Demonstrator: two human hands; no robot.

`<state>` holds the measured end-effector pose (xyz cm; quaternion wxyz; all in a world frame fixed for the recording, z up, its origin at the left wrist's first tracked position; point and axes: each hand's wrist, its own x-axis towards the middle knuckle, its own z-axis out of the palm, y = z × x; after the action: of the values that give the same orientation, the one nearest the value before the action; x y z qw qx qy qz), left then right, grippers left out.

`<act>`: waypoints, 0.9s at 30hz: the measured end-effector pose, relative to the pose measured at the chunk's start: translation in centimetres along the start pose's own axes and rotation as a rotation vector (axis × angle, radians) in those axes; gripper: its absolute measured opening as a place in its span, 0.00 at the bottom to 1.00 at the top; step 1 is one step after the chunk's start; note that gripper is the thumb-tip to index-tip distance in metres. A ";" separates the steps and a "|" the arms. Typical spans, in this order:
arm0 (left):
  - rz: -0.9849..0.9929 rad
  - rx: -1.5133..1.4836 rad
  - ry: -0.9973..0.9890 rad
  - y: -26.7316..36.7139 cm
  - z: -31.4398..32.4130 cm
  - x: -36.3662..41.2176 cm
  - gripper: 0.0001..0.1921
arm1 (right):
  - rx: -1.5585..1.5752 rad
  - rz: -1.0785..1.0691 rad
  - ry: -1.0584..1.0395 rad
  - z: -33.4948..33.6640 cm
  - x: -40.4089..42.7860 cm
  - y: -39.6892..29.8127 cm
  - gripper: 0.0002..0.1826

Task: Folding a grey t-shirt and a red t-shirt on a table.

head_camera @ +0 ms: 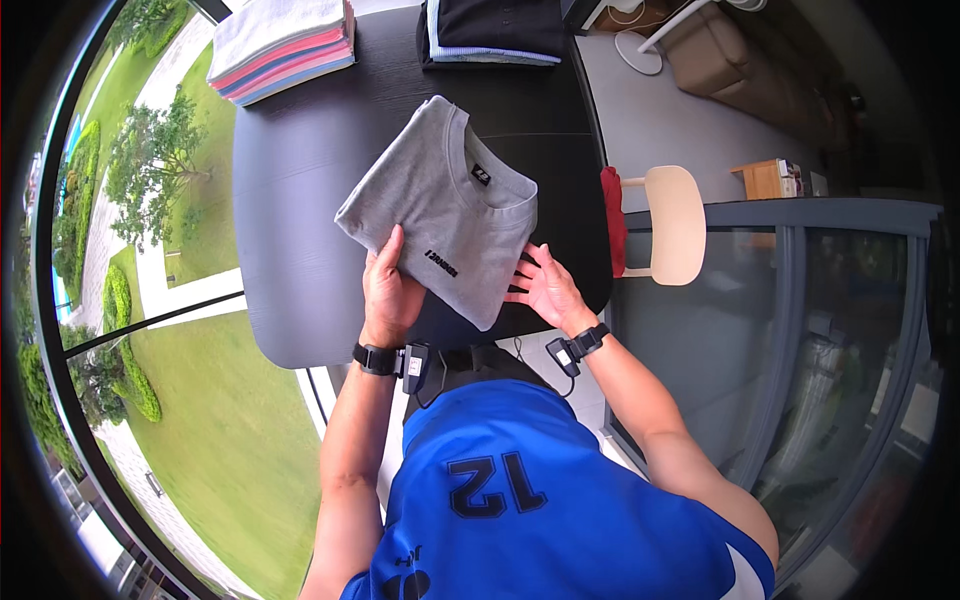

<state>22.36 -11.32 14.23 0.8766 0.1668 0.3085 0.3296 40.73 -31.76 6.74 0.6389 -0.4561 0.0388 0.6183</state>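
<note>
A folded grey T-shirt (420, 195) is held tilted above the near part of a dark table (292, 225). Its round collar points away from me, with a black label inside and small dark lettering on the front. My left hand (394, 289) grips the shirt's lower left edge, thumb on top and fingers hidden beneath. Beside the lower right edge is my right hand (551, 289), palm turned up and fingers spread. Some of its fingertips reach the cloth's edge or go just behind it; whether they press on it I cannot tell.
At the table's far left lies a stack of folded towels (281, 52) in white, pink and blue. Folded dark garments (495, 34) are piled at the far right. A pale chair (675, 225) with red cloth (613, 221) stands against the right edge. Windows (154, 330) line the left.
</note>
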 end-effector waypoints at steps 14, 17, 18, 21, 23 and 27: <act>0.032 0.826 0.744 -3.3 -24.1 -1.9 0.21 | -0.353 -0.006 0.307 -5.3 3.6 5.1 0.33; 0.260 1.187 0.675 -2.9 -21.3 0.0 0.22 | -0.460 0.052 0.307 -6.1 4.3 5.5 0.29; 0.248 1.308 0.599 -2.5 -21.4 0.5 0.21 | -0.481 0.046 0.324 -5.8 4.5 5.7 0.25; 0.245 1.436 0.463 -1.9 -21.4 1.4 0.17 | -0.580 0.023 0.321 -5.6 5.5 5.8 0.16; -0.021 1.645 0.357 -2.0 -21.0 1.4 0.15 | -0.654 0.009 0.314 -6.3 5.8 5.5 0.11; -0.327 1.656 0.113 -2.5 -23.9 -1.5 0.12 | -0.789 -0.010 0.338 -6.9 5.6 4.3 0.05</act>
<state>7.12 -12.06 -4.35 0.4911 0.6918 0.5142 -0.1259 42.05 -32.64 -3.03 0.4032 -0.7606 -0.0988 0.4992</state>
